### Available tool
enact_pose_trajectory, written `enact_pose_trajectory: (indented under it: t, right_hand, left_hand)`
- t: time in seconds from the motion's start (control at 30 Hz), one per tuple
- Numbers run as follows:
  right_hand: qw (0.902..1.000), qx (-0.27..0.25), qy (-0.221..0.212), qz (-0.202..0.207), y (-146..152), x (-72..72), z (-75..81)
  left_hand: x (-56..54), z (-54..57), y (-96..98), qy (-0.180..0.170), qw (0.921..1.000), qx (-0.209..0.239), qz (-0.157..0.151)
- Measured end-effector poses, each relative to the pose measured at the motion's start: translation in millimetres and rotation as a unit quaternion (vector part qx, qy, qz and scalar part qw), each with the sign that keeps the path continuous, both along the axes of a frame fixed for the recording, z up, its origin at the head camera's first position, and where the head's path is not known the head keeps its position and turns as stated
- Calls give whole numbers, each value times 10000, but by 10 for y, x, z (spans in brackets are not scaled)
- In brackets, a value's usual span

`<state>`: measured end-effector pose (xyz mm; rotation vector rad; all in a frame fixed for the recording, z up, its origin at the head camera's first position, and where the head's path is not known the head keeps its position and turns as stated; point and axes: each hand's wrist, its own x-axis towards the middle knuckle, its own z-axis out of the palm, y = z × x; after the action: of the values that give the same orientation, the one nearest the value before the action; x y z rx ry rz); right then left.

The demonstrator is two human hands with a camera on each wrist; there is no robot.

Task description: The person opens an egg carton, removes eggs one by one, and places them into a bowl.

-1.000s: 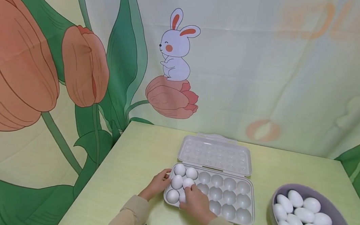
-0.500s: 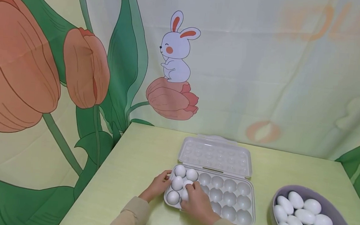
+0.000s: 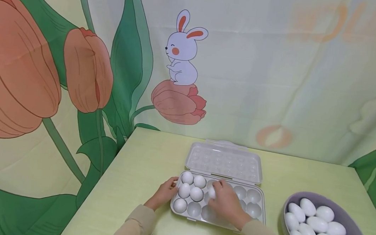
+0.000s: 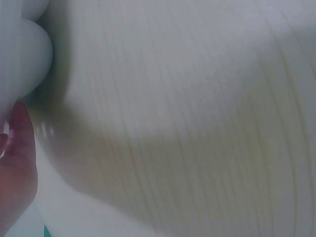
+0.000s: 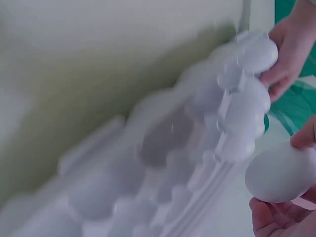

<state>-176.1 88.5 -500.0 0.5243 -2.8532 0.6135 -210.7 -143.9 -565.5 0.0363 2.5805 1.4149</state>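
A grey plastic egg carton (image 3: 187, 217) lies on the table with its lid folded back, and several white eggs (image 3: 196, 194) sit in its left columns. My left hand (image 3: 164, 193) grips the carton's left end; the left wrist view shows its fingers against the side below an egg. My right hand (image 3: 228, 201) pinches a white egg (image 5: 279, 173) between thumb and fingers, raised over the third column. The right wrist view shows this egg apart from the carton. Some cups are hidden under my right hand.
A grey-purple bowl (image 3: 350, 220) with several white eggs stands at the table's right. The carton's open lid (image 3: 224, 162) leans back towards the printed backdrop (image 3: 241, 81). Pale yellow table surface (image 3: 154, 154) shows left of the carton.
My right hand has lifted the egg out of the front cup of the second column and moved it right and back. That cup is now bare. My left hand has stayed in place.
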Motion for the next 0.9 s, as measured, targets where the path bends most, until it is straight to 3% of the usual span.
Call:
enact_pose_trajectory:
  t: [0.23,0.53,0.9]
  right_hand:
    - [9994,183,-115,-280,325,-64,223]
    - [9969,62,-632,-471,901,-84,483]
    - [9891,260,-1363,-490,1654,-45,628]
  left_hand:
    - [-1,9,2,42,10000,-12,15]
    - [13,9,9,34,10000,20,-10]
    - [25,17,8,197,9998,24,-33]
